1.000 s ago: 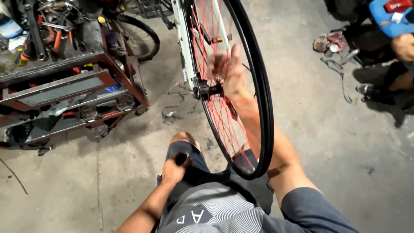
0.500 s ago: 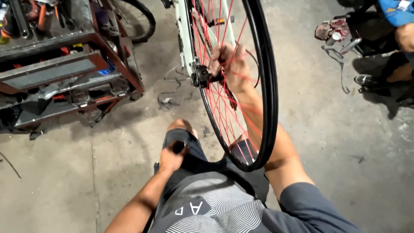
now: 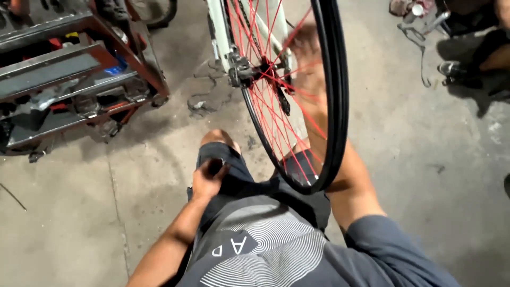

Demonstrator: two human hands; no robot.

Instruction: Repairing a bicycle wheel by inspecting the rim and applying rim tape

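Grey concrete floor [image 3: 64, 223], stained and scratched, fills the background under a person who looks down at own body and a bicycle.

A bicycle wheel [image 3: 297, 101] with a black tyre and red spokes stands upright in front of the person, held in a white frame [image 3: 218, 32]. Its lowest part is just above the dark shorts [image 3: 249, 186]. The right hand [image 3: 305, 61] reaches behind the wheel, seen through the spokes and blurred. Its fingers are near the hub [image 3: 265, 72], just to the right of it; I cannot tell if they are spread or closed, or if they grip any part. The right forearm passes behind the rim and comes out under the tyre.

The left hand [image 3: 208, 180] rests on the left thigh, well apart from the wheel. Its fingers are curled together around a small dark object [image 3: 215, 167], which I cannot identify. Beyond these fingers the bare knee [image 3: 218, 137] shows.

Farther from the left fingers, to the upper left, stands a red metal rack [image 3: 79, 69] with shelves full of tools and parts. Between the rack and the wheel some loose wire or cable [image 3: 199, 103] lies on the floor. Far to the right of the right fingers, at the top corner, another person's leg [image 3: 494, 56] and shoe are visible, with metal pieces beside.
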